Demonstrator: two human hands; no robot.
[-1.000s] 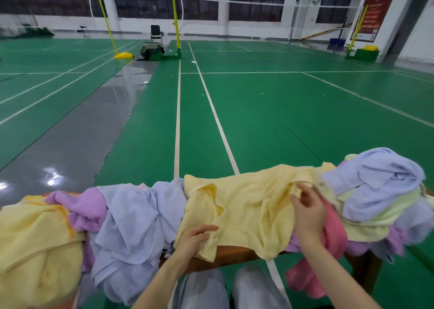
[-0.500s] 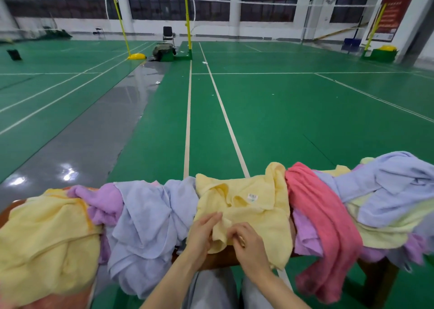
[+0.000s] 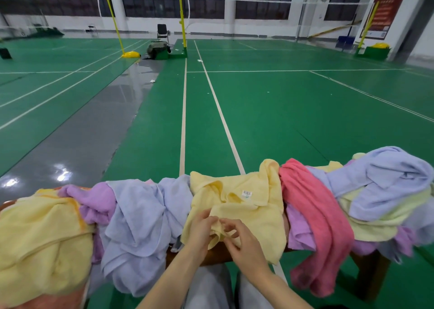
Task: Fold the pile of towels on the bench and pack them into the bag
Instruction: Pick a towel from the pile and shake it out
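A pale yellow towel [image 3: 249, 198] with a small white label lies crumpled on the wooden bench [image 3: 211, 254] in front of me. My left hand [image 3: 202, 231] and my right hand [image 3: 242, 238] meet at its near edge, and both pinch the same yellow corner. A pink towel [image 3: 312, 217] hangs over the bench to the right. Further right sits a heap of lilac-blue, light green and purple towels [image 3: 385, 191]. To the left lie a lilac-blue towel [image 3: 141, 219], a purple one [image 3: 98, 200] and a big yellow towel [image 3: 40, 238]. No bag is in view.
The bench stands on a green sports court with white lines. A grey strip of floor [image 3: 89, 130] runs off to the left. Yellow net posts [image 3: 182, 19], a chair [image 3: 162, 32] and a dark bag on the floor [image 3: 157, 48] are far away. My knees are below the bench.
My right hand left the towel heap on the right and came to the yellow towel's near corner beside my left hand. The yellow towel got folded over, which uncovered the pink towel.
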